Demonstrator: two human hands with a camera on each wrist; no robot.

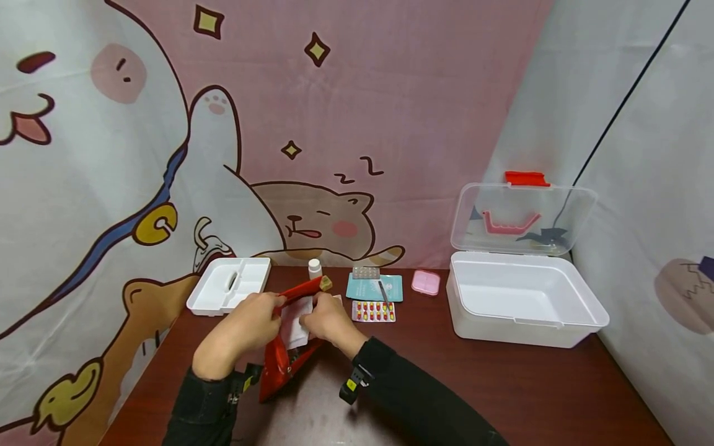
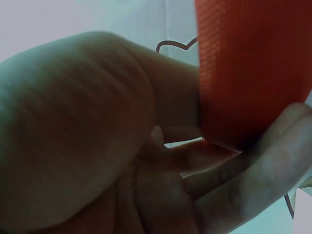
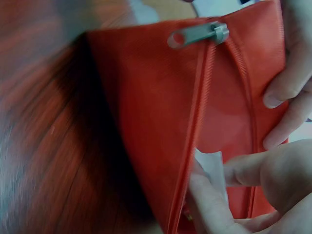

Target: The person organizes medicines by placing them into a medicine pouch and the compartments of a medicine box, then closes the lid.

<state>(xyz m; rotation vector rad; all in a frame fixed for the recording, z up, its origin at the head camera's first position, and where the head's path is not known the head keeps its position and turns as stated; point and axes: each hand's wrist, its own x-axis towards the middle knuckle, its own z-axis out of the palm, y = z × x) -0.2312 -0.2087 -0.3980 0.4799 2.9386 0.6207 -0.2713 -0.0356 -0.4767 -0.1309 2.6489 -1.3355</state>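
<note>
A red zip pouch (image 1: 274, 365) stands unzipped on the table, its metal zip pull (image 3: 195, 35) showing in the right wrist view. My left hand (image 1: 249, 325) holds the pouch by its upper edge; in the left wrist view the red fabric (image 2: 251, 68) lies between thumb and fingers. At the pouch's mouth, my right hand (image 1: 333, 321) pinches a flat white packet (image 1: 295, 325) between thumb and fingers. Only a corner of that packet (image 3: 213, 168) shows in the right wrist view. Most of the pouch's contents are hidden.
Behind the hands stand a white bottle (image 1: 315, 268) and a white divided tray (image 1: 248, 279). To the right lie a capsule blister pack (image 1: 368, 314), a teal packet (image 1: 362, 290), tweezers (image 1: 383, 291), a silver blister pack (image 1: 365, 272), a pink pill case (image 1: 426, 282) and an open white box (image 1: 519, 331).
</note>
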